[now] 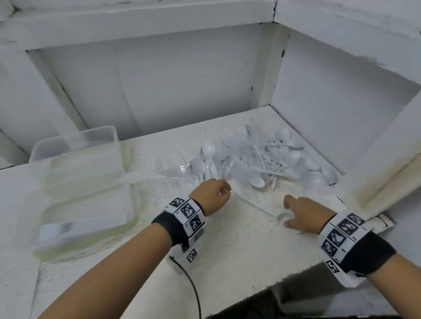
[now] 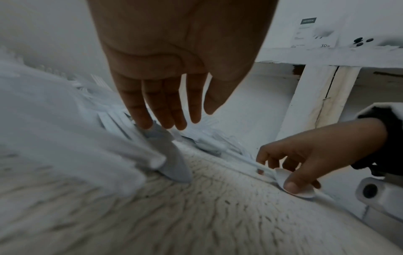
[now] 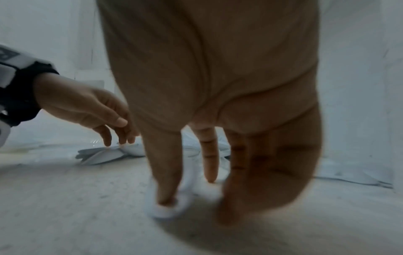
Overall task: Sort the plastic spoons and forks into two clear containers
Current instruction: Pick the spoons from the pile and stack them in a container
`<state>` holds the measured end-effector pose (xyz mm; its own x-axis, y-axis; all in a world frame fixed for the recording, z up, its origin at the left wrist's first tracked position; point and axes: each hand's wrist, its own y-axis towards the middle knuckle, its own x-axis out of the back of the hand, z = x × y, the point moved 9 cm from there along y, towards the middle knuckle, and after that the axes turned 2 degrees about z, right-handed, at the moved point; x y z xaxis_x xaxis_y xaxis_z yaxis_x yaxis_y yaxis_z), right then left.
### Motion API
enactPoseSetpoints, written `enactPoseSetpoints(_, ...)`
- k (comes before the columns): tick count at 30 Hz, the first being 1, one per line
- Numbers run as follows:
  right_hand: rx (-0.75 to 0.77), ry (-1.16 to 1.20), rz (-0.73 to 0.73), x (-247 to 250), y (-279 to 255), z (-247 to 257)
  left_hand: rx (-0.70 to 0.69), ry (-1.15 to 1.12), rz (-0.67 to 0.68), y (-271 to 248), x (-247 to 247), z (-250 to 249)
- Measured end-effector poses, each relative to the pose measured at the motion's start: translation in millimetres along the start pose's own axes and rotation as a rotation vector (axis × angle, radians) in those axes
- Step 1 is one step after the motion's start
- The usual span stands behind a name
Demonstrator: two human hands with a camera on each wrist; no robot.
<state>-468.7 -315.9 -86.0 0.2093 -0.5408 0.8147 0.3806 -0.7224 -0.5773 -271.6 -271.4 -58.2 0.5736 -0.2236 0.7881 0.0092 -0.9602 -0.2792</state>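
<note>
A heap of white plastic spoons and forks [image 1: 259, 158] lies at the back right of the table. Two clear containers stand at the left, a far one [image 1: 78, 143] and a near one [image 1: 84, 218] with a barcode label. My left hand [image 1: 225, 190] reaches the heap's near edge; its fingers [image 2: 144, 120] are straight and touch a clear-wrapped utensil [image 2: 172, 158]. My right hand [image 1: 288, 213] is low on the table to the right. Its thumb [image 2: 292, 186] and curled fingers pinch a white spoon [image 2: 281, 174], thumb in the bowl [image 3: 165, 209].
White walls close in the table [image 1: 236, 257] at the back and right, just behind the heap. A black cable [image 1: 190, 280] hangs from my left wrist over the front edge. A white box with print [image 2: 314, 32] sits on a ledge.
</note>
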Motion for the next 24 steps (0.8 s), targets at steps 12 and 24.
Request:
enactPoseSetpoints(12, 0.427, 0.588, -0.71, 120.7, -45.1, 66.7, -0.076, 0.193, 0.022, -17.7, -1.8, 21.8)
enactPoseSetpoints(24, 0.524, 1.097, -0.649, 126.2, -24.3, 97.1, -0.181, 0.736, 0.035, -21.1, -24.4, 4.3)
